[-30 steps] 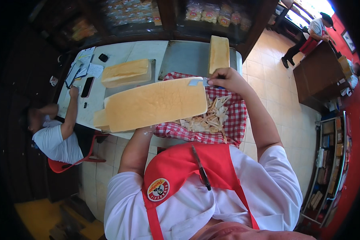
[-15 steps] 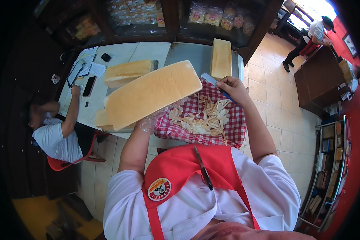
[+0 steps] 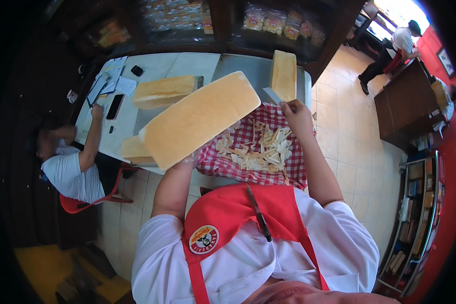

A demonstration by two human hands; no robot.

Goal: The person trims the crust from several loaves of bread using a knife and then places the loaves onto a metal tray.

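A long, pale golden loaf of bread (image 3: 202, 119) is held up at a slant over the table. Beneath it is my left hand (image 3: 191, 157), supporting it; clear plastic shows at the wrist, and the loaf hides the fingers. My right hand (image 3: 299, 117) grips a knife (image 3: 272, 95), its flat blade pointing up and left, a little apart from the loaf's right end. Below the hands, a red-and-white checked cloth (image 3: 245, 124) holds a heap of thin bread crust trimmings (image 3: 261, 152).
More loaves lie on the table (image 3: 185, 63): one at back right (image 3: 283, 76), one behind mine (image 3: 164, 91), one at left (image 3: 134, 147). A seated person (image 3: 73, 175) writes at the left, near a phone (image 3: 115, 106) and papers. Glass cabinets stand behind.
The loaf has tilted more steeply, its right end shifting slightly right and up. My right hand has turned the knife and moved it a little to the right, away from the loaf.
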